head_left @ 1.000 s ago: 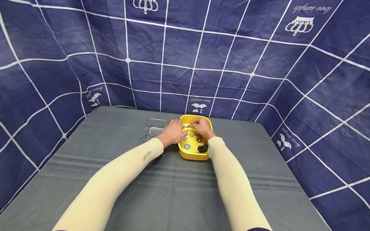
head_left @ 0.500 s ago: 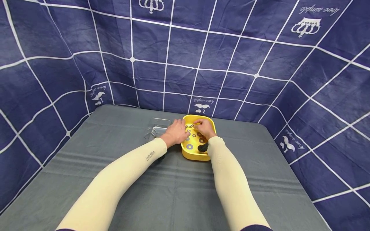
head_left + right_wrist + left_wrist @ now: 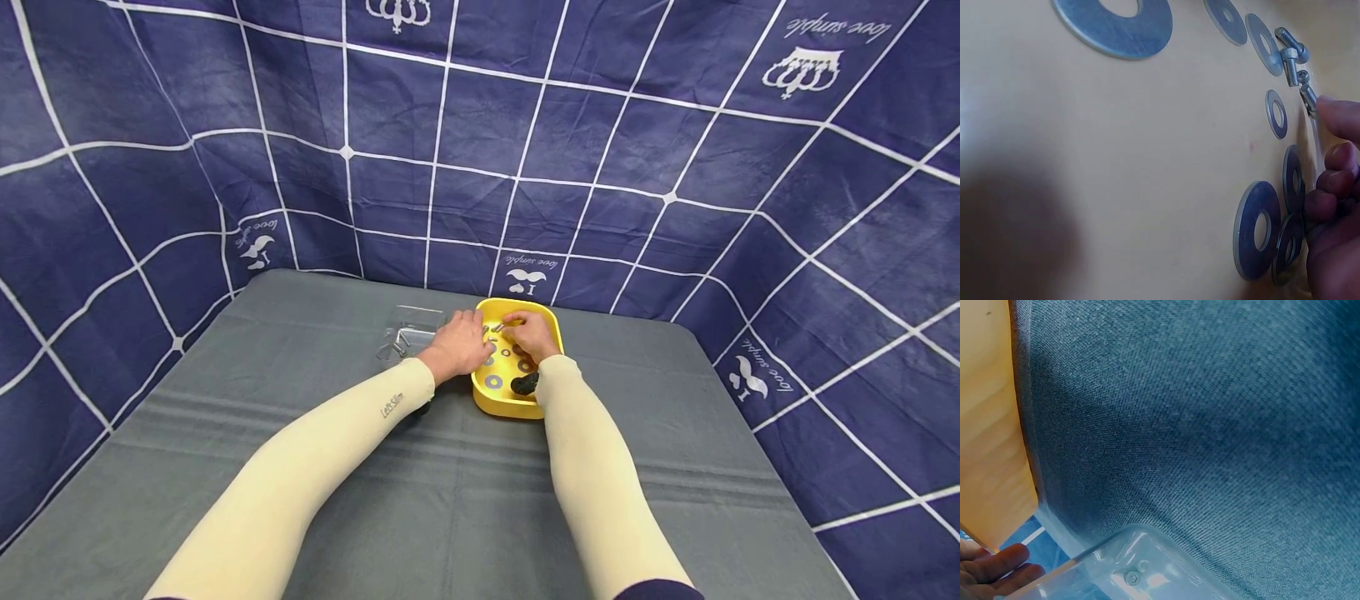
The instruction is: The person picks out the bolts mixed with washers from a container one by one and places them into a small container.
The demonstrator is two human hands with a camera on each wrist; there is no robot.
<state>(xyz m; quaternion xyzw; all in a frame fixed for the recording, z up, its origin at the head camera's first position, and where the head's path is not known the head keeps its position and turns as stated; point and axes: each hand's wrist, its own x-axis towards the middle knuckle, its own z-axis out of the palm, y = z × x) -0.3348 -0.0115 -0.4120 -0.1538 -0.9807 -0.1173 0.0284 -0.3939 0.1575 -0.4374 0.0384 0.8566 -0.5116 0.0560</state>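
One screw [image 3: 1309, 99] is still being pinched by the right hand [image 3: 532, 334] inside the tray [image 3: 507, 407], so nothing is being lifted out. The tray is being partly covered by the left hand [image 3: 459, 342], its grip hidden.

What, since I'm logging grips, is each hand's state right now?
Left hand: over the rim of the yellow tray; whether it grips cannot be told.
Right hand: closed, apparently pinching a bolt.
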